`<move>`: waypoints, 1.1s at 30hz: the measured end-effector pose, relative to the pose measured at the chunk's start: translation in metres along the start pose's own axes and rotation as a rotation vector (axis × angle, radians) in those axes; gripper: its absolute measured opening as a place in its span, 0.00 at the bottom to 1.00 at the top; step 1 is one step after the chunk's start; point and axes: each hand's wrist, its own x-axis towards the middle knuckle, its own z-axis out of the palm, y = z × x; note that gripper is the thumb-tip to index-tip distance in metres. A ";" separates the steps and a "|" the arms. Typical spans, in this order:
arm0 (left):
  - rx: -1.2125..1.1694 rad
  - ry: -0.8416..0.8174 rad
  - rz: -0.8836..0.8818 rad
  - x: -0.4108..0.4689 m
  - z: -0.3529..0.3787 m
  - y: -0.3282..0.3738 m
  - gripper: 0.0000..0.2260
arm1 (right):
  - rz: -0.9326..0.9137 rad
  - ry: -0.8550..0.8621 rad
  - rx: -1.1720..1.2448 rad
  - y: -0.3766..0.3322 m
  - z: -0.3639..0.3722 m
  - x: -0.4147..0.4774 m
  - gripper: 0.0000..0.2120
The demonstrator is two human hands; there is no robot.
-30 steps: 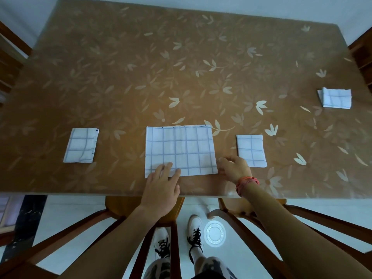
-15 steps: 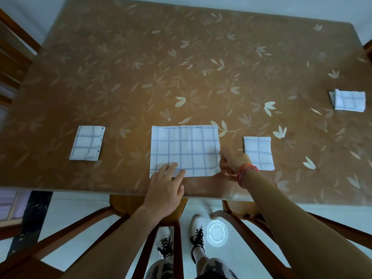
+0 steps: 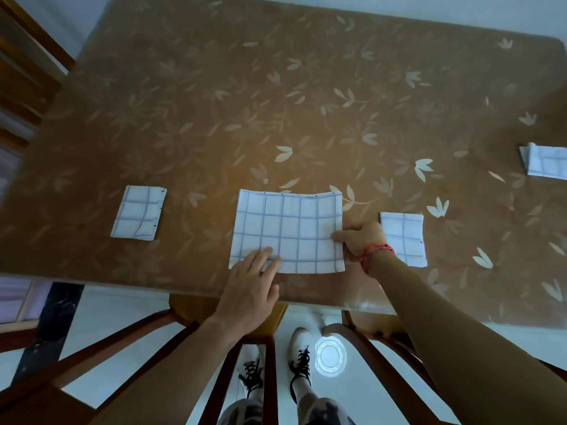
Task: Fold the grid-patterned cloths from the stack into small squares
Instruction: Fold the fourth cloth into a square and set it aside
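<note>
A white cloth with a blue grid [image 3: 291,228], folded to a wide rectangle, lies near the table's front edge. My left hand [image 3: 250,289] rests flat with its fingertips pressing the cloth's lower left part. My right hand [image 3: 360,239] pinches the cloth's right edge, thumb on top. A small folded grid cloth [image 3: 139,213] lies to the left, another [image 3: 403,237] just right of my right hand. At the far right edge sits a folded pile of grid cloths [image 3: 544,162], partly cut off by the frame.
The brown table [image 3: 276,102] with a pale leaf pattern stretches away from me. Wooden chairs [image 3: 196,317] stand under the front edge, another chair [image 3: 24,72] at the far left. My feet in dark-laced shoes stand on the white floor.
My right hand has moved from the cloth's lower right corner up onto its right edge and taken hold of it. My left hand stays pressed on the lower left.
</note>
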 end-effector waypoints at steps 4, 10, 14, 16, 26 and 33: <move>0.011 0.025 0.011 0.001 -0.001 0.006 0.24 | 0.032 -0.010 0.120 0.007 -0.002 -0.014 0.06; 0.105 0.070 -0.013 0.013 0.003 0.026 0.30 | 0.143 -0.036 0.500 0.025 0.005 -0.036 0.05; 0.162 0.137 -0.068 0.017 0.004 0.036 0.25 | 0.227 -0.113 0.718 0.031 0.016 -0.051 0.07; 0.173 0.152 -0.105 0.017 0.003 0.038 0.22 | 0.246 -0.151 0.761 0.034 0.022 -0.056 0.10; -0.077 0.080 -0.074 0.003 0.004 0.017 0.22 | 0.045 -0.357 0.584 0.042 0.010 -0.059 0.31; -0.083 0.141 0.104 -0.009 0.000 -0.009 0.19 | 0.085 -0.197 -0.133 0.083 -0.015 -0.053 0.50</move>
